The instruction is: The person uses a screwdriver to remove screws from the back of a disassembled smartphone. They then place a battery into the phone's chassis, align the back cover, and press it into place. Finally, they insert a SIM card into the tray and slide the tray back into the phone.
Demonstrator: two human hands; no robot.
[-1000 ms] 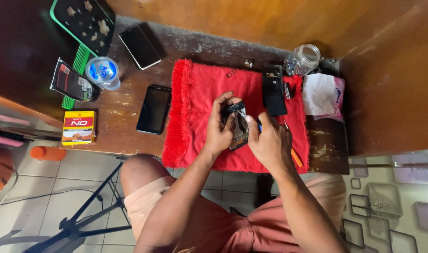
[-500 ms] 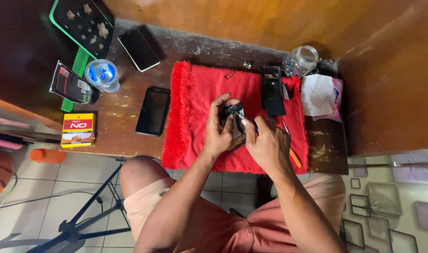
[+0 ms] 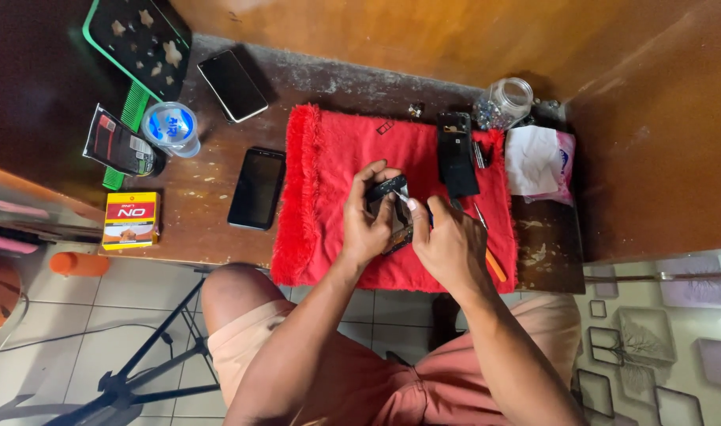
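Head view, looking down on a small wooden table (image 3: 203, 197). At centre, both hands meet over a red towel (image 3: 329, 173). The left hand (image 3: 366, 225) is closed around a small dark phone part (image 3: 388, 189), thumb and fingers pinching its edges; the part sits above the middle of the towel, lifted clear of it. The right hand (image 3: 447, 244) is closed too, its fingertips pressing on the same part from 4 o'clock; whether it also grips a thin tool cannot be told.

At 1 o'clock from the hands lies an opened black phone (image 3: 457, 162), and beyond it a glass jar (image 3: 505, 101) tipped on its side. An orange-handled screwdriver (image 3: 493, 260) lies at 4 o'clock, just beside the right wrist. At 9 o'clock a dark phone (image 3: 256, 188) lies off the towel; a second phone (image 3: 233, 85) lies at 11 o'clock.

Risk, as a judgement: the part is held by pinch alone, so a slip could drop it, and uneven prying force could bend or crack it. Any small piece that falls would be hard to find in the towel's pile.
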